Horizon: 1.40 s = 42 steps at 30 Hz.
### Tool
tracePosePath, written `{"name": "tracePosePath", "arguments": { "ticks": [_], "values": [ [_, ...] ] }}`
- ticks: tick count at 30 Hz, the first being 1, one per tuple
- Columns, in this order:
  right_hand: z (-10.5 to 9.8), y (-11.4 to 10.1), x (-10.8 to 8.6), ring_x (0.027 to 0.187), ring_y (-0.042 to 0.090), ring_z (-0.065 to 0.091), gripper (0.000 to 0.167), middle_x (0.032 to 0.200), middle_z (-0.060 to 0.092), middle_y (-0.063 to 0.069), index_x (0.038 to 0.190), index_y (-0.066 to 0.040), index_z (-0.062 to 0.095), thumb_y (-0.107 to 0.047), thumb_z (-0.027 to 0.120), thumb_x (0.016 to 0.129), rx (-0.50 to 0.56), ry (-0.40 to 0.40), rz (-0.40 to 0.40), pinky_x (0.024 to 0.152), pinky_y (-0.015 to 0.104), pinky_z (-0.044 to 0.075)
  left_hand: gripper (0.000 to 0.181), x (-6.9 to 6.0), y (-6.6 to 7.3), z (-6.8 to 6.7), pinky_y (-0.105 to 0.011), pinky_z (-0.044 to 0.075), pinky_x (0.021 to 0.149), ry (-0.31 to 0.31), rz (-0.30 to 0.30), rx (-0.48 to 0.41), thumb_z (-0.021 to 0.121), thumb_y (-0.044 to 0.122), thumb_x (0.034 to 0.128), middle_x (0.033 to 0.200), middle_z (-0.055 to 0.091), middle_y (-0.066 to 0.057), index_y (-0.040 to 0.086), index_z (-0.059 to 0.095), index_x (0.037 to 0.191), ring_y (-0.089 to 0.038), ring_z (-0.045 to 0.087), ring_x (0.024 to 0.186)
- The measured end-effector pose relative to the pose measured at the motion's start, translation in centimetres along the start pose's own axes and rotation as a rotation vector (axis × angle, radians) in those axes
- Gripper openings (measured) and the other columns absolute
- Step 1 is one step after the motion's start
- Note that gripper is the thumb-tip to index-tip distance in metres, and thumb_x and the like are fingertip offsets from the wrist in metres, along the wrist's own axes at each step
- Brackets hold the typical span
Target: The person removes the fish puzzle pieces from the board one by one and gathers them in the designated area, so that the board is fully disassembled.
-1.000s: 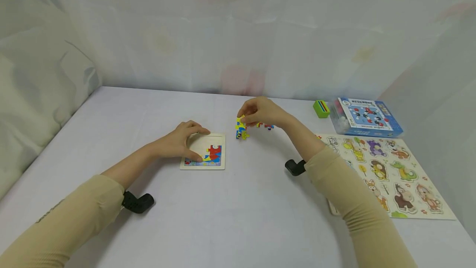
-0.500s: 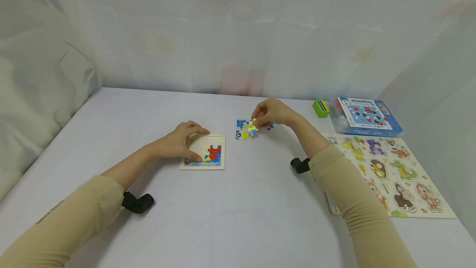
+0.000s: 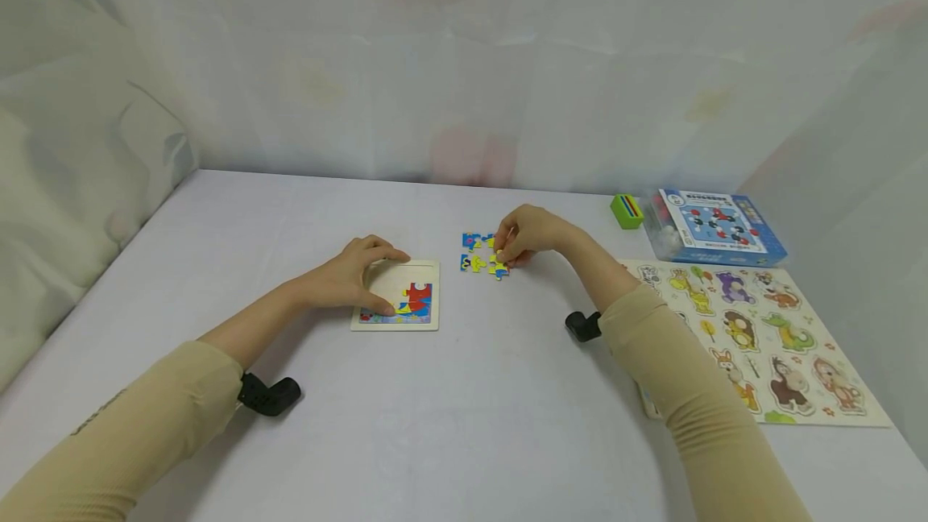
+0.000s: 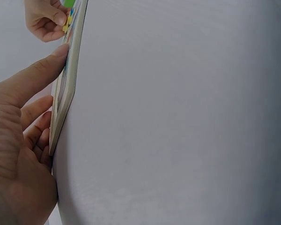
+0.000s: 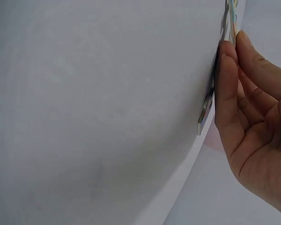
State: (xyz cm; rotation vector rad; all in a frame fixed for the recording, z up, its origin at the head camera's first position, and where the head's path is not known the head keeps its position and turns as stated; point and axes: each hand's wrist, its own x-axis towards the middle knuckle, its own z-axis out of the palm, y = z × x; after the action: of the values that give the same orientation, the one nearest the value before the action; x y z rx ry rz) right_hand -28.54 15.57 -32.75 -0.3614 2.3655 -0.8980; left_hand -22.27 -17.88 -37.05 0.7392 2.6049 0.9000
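Note:
My left hand (image 3: 355, 272) rests on a small square wooden puzzle tray (image 3: 395, 327). Its thumb lies over the picture pieces along the near side, and its index finger reaches along the far edge. Joined pieces with red, blue and yellow print (image 3: 418, 296) fill the lower right of the tray. To the tray's right, my right hand (image 3: 528, 234) pinches a yellow and blue puzzle piece (image 3: 499, 271) between thumb and fingers, low over the table. Beside it lie loose puzzle pieces (image 3: 473, 263), some partly hidden by the hand.
At the right is a large board with animal pictures (image 3: 786, 337), partly under the right sleeve. Behind it stand a blue box (image 3: 725, 248) and a small green block with coloured stripes (image 3: 627, 213). A white curtain (image 3: 348, 87) hangs behind the table.
My right hand has moved right, then a little nearer, with a yellow and blue puzzle piece, uncovering loose pieces on the left. The left hand and tray have stayed still.

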Motion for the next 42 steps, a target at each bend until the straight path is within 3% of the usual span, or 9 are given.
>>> {"name": "tracePosePath", "arguments": {
  "ticks": [15, 42],
  "values": [
    [0.42, -0.34, -0.07, 0.066, 0.012, 0.068, 0.017, 0.084, 0.067, 0.005, 0.094, -0.004, 0.069, -0.015, 0.078, 0.084, -0.067, 0.085, 0.018, 0.067, 0.025, 0.059, 0.079, 0.06, -0.02, 0.02, -0.051, 0.033, 0.107, 0.002, 0.005, 0.003, 0.088, 0.039, 0.0687, 0.142, 0.042, -0.005, 0.024, 0.054, 0.138, -0.028, 0.032, 0.135],
    [0.50, -0.68, -0.33, 0.065, 0.013, 0.066, 0.018, 0.084, 0.071, 0.007, 0.096, -0.005, 0.071, -0.016, 0.079, 0.084, -0.133, 0.103, -0.022, 0.065, 0.025, 0.058, 0.078, -0.01, 0.13, 0.00, -0.052, 0.033, 0.107, 0.001, 0.004, -0.003, 0.088, 0.037, 0.0694, 0.141, 0.042, -0.005, 0.023, 0.053, 0.138, -0.029, 0.031, 0.135]
  ]
}}
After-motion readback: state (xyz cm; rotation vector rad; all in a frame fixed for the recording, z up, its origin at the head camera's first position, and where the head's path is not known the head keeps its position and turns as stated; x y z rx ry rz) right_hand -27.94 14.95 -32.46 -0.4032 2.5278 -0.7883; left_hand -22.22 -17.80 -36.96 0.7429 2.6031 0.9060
